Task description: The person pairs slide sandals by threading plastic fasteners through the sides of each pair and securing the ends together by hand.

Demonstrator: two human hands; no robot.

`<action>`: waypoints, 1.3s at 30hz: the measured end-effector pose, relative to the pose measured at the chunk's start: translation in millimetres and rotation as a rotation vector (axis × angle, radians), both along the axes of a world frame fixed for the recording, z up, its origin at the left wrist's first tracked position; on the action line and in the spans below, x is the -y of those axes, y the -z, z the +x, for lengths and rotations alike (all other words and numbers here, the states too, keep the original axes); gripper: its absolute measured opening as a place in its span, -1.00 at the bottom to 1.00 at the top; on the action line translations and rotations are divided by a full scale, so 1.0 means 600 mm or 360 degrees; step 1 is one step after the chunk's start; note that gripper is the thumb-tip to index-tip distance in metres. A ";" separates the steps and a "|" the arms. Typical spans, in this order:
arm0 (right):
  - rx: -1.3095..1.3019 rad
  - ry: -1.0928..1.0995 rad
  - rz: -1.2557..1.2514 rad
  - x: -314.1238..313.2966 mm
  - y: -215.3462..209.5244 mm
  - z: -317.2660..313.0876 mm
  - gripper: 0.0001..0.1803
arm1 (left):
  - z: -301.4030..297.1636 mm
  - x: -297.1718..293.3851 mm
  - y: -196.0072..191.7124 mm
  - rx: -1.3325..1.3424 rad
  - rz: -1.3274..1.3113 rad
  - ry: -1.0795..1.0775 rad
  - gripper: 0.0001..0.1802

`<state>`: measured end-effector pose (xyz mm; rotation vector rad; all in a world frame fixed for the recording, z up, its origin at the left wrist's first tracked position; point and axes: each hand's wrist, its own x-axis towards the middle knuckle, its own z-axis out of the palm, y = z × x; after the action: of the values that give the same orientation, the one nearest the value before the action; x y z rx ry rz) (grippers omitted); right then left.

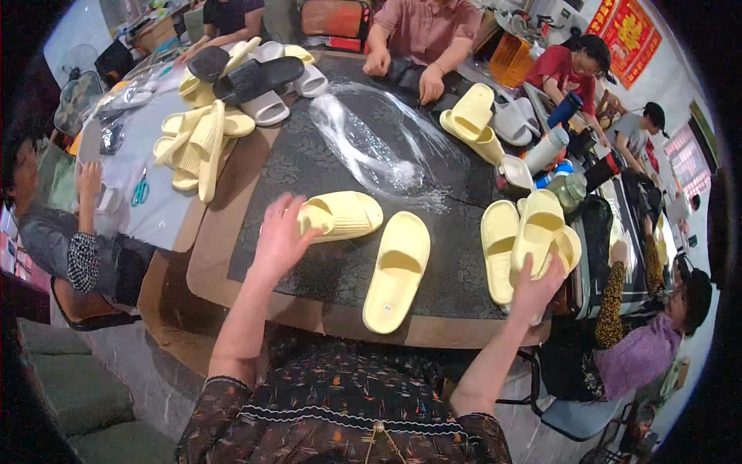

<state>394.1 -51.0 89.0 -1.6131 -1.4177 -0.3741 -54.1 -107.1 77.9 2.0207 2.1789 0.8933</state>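
Note:
My left hand (280, 236) reaches over the table with its fingers apart and slightly blurred. Its thumb overlaps the near edge of a ribbed pale yellow slipper (352, 216); the heel end is partly hidden by the hand. Between my hands lies another yellow slipper (396, 271), sole down, toe pointing away, with a small round sticker at its heel. On the right, my right hand (537, 288) grips the heel of a yellow slipper (539, 224). That one leans over two more yellow slippers, one to its left (497, 247) and one partly covered on its right (570, 251).
A crumpled clear plastic sheet (363, 147) covers the middle of the dark patterned tabletop. Piled slippers (205, 143) stand at the left; more yellow slippers (473, 124) lie far right beside bottles (546, 149). Teal scissors (140, 188) rest on the left table. Several people sit around.

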 end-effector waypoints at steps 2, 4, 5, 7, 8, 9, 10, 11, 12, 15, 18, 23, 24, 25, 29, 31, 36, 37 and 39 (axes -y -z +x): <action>-0.0428 -0.0367 -0.0347 0.032 -0.016 -0.071 -0.49 | -0.020 -0.028 0.020 -0.0086 -0.0058 -0.0049 -0.28; -0.0479 -0.0738 -0.0764 0.050 -0.010 -0.126 -0.45 | -0.029 -0.053 0.046 -0.0215 -0.0064 0.0000 -0.19; -0.0388 -0.0983 -0.0801 0.050 0.005 -0.149 -0.43 | -0.031 -0.054 0.054 -0.0219 -0.0059 0.0004 -0.19; 0.0041 -0.1198 -0.0672 0.047 0.014 -0.191 -0.43 | -0.008 -0.053 0.046 -0.0143 -0.0585 0.0032 -0.22; -0.0010 -0.1232 -0.0750 0.042 0.024 -0.205 -0.43 | 0.009 -0.040 0.038 -0.0182 -0.0532 -0.0005 -0.25; -0.0057 -0.1269 -0.0831 0.038 0.040 -0.214 -0.43 | 0.021 -0.021 0.024 -0.0165 -0.0579 -0.0023 -0.31; -0.0140 -0.1320 -0.0879 0.031 0.058 -0.218 -0.42 | 0.036 -0.002 0.015 -0.0118 -0.0567 -0.0008 -0.34; -0.0137 -0.1326 -0.0880 0.031 0.071 -0.215 -0.42 | 0.047 0.019 0.013 -0.0071 -0.0556 0.0006 -0.38; -0.0127 -0.1292 -0.0821 0.030 0.077 -0.223 -0.43 | 0.049 0.042 0.019 0.0007 -0.0643 0.0047 -0.41; -0.0091 -0.1223 -0.0742 0.040 0.078 -0.239 -0.45 | 0.067 0.108 0.003 0.0288 -0.0861 0.0263 -0.41; -0.0061 -0.1299 -0.0750 0.054 0.079 -0.238 -0.47 | 0.053 0.127 0.000 0.0230 -0.0768 0.0268 -0.46; -0.0154 -0.1312 -0.0904 0.084 0.067 -0.255 -0.47 | 0.042 0.061 -0.026 0.0220 -0.0202 0.0204 -0.57; -0.0152 -0.1296 -0.0896 0.083 0.066 -0.257 -0.45 | 0.046 0.037 -0.019 0.0224 -0.0192 0.0203 -0.57; -0.0156 -0.1288 -0.0896 0.083 0.069 -0.260 -0.43 | 0.053 0.015 -0.006 0.0085 -0.0186 0.0176 -0.56; -0.0249 -0.1344 -0.1007 0.085 0.064 -0.251 -0.40 | 0.091 -0.075 0.052 -0.0294 -0.0613 0.0199 -0.52; -0.0128 -0.1351 -0.0966 0.090 0.071 -0.249 -0.38 | 0.092 -0.099 0.062 -0.0108 -0.0790 0.0221 -0.64; -0.0347 -0.1561 -0.1086 0.090 0.054 -0.236 -0.39 | 0.098 -0.096 0.085 0.0118 -0.0577 0.0264 -0.75; -0.0338 -0.1589 -0.1079 0.077 0.059 -0.230 -0.39 | 0.102 -0.090 0.091 0.0117 -0.0567 0.0237 -0.75; -0.0908 -0.1697 -0.1213 0.049 0.062 -0.226 -0.41 | 0.115 -0.080 0.103 0.0419 0.0123 0.0265 -0.78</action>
<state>258.3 -80.5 51.5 -1.0778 -1.7874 1.2574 14.7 -59.1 16.2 1.9515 1.8381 1.1603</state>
